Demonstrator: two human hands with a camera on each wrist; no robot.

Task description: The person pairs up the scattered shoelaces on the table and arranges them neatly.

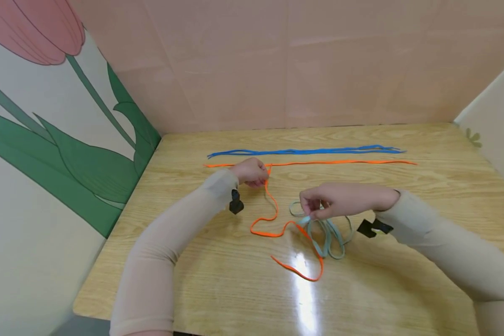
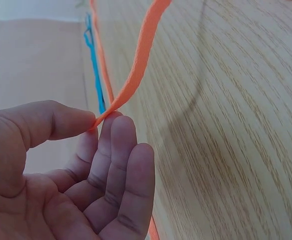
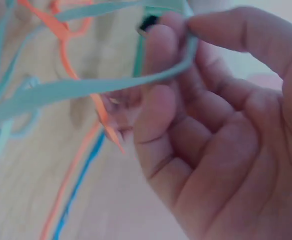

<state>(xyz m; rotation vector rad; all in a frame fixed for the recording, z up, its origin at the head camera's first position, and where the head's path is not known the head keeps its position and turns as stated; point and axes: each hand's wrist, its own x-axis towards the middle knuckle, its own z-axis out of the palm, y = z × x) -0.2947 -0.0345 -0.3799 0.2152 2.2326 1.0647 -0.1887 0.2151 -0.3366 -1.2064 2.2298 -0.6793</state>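
My left hand [image 1: 252, 171] pinches one end of an orange flat lace [image 2: 141, 55] between thumb and forefinger, a little above the table. From there the orange lace winds loosely toward the front. In the head view my right hand [image 1: 340, 199] hovers over the middle of the table, pinching a pale blue-green lace [image 3: 75, 91]. Loops of that lace hang below the fingers, beside and partly over the winding orange lace. The right wrist view is blurred, but the pale lace passes between thumb and fingers.
A second orange lace [image 1: 344, 162] lies straight across the back of the wooden table [image 1: 218, 280]. Behind it several blue laces [image 1: 294, 151] lie side by side. A pink wall [image 1: 285, 70] rises at the back edge, with a flower-painted panel [image 1: 80, 154] on the left.
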